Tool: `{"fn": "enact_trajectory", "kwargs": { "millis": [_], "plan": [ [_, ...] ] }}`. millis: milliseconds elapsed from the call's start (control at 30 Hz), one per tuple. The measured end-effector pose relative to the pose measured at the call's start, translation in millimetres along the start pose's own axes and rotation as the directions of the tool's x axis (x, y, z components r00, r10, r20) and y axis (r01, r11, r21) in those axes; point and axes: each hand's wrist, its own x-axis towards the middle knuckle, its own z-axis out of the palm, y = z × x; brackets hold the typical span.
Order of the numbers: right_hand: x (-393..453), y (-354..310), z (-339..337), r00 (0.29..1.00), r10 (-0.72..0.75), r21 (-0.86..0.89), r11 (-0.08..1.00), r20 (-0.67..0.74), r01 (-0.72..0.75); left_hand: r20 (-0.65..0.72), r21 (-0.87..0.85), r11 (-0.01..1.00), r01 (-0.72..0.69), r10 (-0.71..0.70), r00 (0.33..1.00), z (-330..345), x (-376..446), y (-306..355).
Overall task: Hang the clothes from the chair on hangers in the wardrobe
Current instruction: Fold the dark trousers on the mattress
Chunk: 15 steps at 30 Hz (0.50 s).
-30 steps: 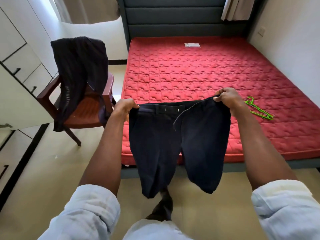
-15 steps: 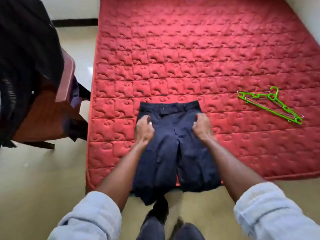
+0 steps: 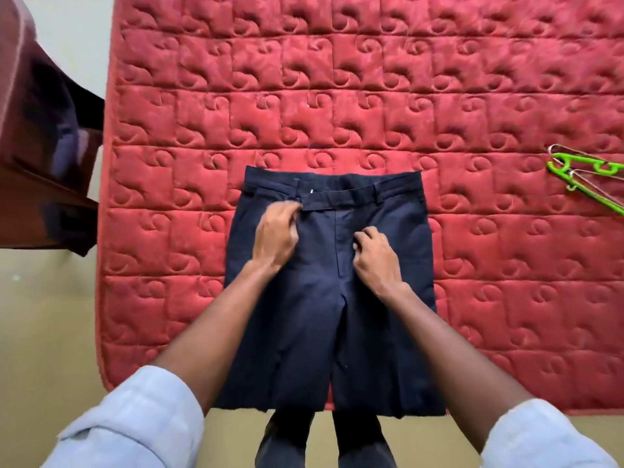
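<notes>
Early stage: the shorts (image 3: 329, 282) lie flat on the mattress (image 3: 371, 96), not yet hung. The left hand (image 3: 275, 233) pinches the waistband; the right hand (image 3: 376, 255), fingers curled, presses the front. Hangers (image 3: 587, 179) lie well right of the shorts.

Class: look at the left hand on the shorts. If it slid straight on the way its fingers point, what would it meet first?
The left hand points up and slightly right, so it would probably meet the waistband of the shorts first, at the loose tab its fingertips nearly touch; past that lies the mattress.
</notes>
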Motion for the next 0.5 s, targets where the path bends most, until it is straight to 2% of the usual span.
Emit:
{"fn": "enact_trajectory", "kwargs": {
  "millis": [67, 133, 267, 367, 500],
  "plan": [
    [25, 2, -1, 0.986, -0.046, 0.042, 0.998, -0.161, 0.053, -0.015, 0.018, 0.995, -0.096, 0.097, 0.995, 6, 35, 8],
    [48, 1, -3, 0.957, -0.090, 0.070, 0.991, -0.276, 0.113, 0.046, 0.030, 0.987, -0.160, 0.159, 0.986, 9, 65, 16],
    [80, -3, 2, 0.951, -0.184, -0.039, 0.983, -0.248, 0.180, 0.255, 0.099, 0.970, -0.222, 0.191, 0.948, 18, 103, 24],
    [87, -2, 7, 0.946, -0.191, -0.047, 0.982, -0.262, 0.185, 0.336, 0.159, 0.970, -0.185, 0.123, 0.934, 19, 116, 28],
    [76, 0, 9, 0.892, -0.185, -0.004, 0.979, -0.413, 0.202, 0.455, 0.216, 0.970, -0.113, 0.002, 0.891, 20, 132, 34]
  ]
}}
